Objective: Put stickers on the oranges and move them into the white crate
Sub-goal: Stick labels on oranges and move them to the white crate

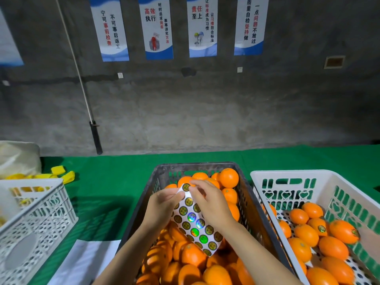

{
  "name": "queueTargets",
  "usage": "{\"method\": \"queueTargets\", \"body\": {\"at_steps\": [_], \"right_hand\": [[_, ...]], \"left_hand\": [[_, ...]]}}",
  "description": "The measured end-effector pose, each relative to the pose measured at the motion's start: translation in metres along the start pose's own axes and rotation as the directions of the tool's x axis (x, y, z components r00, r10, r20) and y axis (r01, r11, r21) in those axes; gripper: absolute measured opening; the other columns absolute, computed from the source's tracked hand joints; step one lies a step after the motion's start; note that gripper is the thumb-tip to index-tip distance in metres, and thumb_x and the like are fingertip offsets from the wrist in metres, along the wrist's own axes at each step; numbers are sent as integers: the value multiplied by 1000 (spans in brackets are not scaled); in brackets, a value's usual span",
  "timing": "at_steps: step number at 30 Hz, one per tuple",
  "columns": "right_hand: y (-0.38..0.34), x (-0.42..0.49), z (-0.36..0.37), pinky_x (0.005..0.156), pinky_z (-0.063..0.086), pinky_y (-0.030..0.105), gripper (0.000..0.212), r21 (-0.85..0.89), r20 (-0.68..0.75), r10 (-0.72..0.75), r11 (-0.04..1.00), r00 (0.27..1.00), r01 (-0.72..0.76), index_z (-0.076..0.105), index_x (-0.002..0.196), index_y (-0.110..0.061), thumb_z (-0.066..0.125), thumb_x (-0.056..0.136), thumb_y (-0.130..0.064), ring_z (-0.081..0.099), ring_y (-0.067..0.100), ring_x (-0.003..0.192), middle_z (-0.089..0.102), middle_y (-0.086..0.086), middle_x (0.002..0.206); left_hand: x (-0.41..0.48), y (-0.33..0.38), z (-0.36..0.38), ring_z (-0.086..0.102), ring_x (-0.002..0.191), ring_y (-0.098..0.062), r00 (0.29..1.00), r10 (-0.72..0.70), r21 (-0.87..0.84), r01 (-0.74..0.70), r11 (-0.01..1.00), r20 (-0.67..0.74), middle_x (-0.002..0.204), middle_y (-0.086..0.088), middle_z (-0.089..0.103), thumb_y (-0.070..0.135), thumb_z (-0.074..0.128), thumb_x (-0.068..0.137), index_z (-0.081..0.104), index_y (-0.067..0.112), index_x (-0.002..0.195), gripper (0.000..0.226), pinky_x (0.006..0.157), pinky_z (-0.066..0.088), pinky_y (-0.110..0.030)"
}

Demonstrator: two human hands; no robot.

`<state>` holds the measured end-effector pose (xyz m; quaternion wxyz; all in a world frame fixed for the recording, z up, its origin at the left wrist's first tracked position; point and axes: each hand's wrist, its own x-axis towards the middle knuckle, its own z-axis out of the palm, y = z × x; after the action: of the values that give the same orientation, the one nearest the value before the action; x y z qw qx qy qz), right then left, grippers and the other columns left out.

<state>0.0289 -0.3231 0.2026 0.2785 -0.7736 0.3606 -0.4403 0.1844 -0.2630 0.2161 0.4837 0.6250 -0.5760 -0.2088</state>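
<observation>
A dark crate (162, 171) in the middle is full of oranges (228, 177). Above it my left hand (162, 206) holds a white sticker sheet (197, 223) covered with round shiny stickers, gripping its upper left edge. My right hand (209, 200) pinches at a sticker near the sheet's top edge. To the right, the white crate (287, 173) holds several oranges (333, 246); two of them show a sticker (321, 228).
Another white crate (41, 214) stands at the left on the green table cover (115, 182). Yellow pieces (61, 173) and a plastic bag (18, 157) lie behind it. White paper (86, 260) lies at the front left. A grey wall with posters rises behind.
</observation>
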Motion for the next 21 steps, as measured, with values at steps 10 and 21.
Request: {"method": "queueTargets", "body": {"at_steps": [10, 21], "right_hand": [[-10, -3, 5, 79, 48, 24, 13, 31, -130, -31, 999, 991, 36, 65, 86, -28, 58, 98, -26, 55, 5, 92, 58, -12, 92], [-10, -3, 10, 76, 42, 27, 15, -163, -174, -65, 986, 983, 36, 60, 83, -12, 56, 97, -15, 51, 13, 86, 55, -3, 89]], "left_hand": [[1, -1, 4, 66, 60, -23, 999, -30, -9, 30, 1000, -19, 63, -9, 67, 23, 56, 96, 62, 7, 63, 37, 51, 48, -36], [4, -10, -8, 69, 64, -24, 836, -248, -228, 151, 962, -490, 73, -13, 70, 20, 48, 98, 64, 4, 75, 32, 53, 51, -30]]}}
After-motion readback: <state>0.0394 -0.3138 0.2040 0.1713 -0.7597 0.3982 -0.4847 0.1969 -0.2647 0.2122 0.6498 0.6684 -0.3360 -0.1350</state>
